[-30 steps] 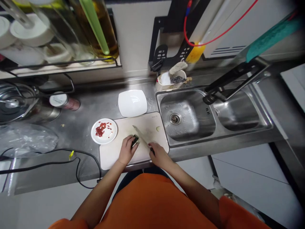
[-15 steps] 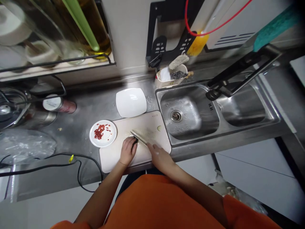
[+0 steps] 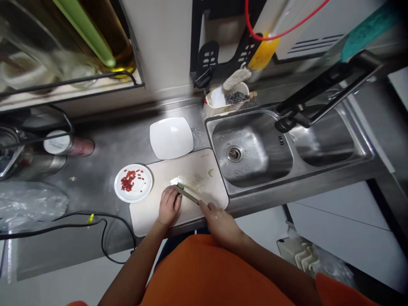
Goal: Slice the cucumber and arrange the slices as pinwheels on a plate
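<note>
The left hand (image 3: 168, 207), just below the frame's centre, has its fingers curled down onto a small green vegetable piece (image 3: 180, 186) that is mostly hidden beneath them, pinning it to the pale, smooth rectangular cutting board (image 3: 149, 214). The right hand (image 3: 219, 221) is wrapped closed around the handle of a kitchen knife (image 3: 188, 194), whose flat steel blade lies slanted up-left with its tip against the left fingertips. A thin pale slice (image 3: 211, 172) lies on the board's right part. Touching the board's left edge is a round white plate (image 3: 142, 191) holding chopped red chilli (image 3: 127, 182); above the board sits a glossy squarish white plate (image 3: 171, 137). Right of the board is a brushed stainless-steel double sink (image 3: 255, 170) set in the metal counter (image 3: 95, 170).
</note>
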Motion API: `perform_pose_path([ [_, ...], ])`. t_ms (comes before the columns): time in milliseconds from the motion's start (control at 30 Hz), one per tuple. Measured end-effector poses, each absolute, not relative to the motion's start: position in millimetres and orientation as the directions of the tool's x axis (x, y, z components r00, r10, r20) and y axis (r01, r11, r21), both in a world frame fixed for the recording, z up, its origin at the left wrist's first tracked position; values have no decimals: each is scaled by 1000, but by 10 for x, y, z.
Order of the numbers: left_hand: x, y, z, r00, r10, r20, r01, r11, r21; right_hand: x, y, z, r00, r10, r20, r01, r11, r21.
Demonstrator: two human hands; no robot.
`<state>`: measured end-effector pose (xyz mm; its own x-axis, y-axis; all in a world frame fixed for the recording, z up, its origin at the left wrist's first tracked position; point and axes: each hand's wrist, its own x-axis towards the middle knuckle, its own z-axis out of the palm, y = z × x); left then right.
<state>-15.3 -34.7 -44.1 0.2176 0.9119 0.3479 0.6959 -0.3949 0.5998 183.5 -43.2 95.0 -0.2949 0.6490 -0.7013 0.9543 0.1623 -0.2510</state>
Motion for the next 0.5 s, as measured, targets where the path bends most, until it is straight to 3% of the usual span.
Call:
perform_pose_path([
  [500,-146,-337,-445,219,915,340,696,-390,603,1862,-343,970,-318,613,-723,946,158,-282],
])
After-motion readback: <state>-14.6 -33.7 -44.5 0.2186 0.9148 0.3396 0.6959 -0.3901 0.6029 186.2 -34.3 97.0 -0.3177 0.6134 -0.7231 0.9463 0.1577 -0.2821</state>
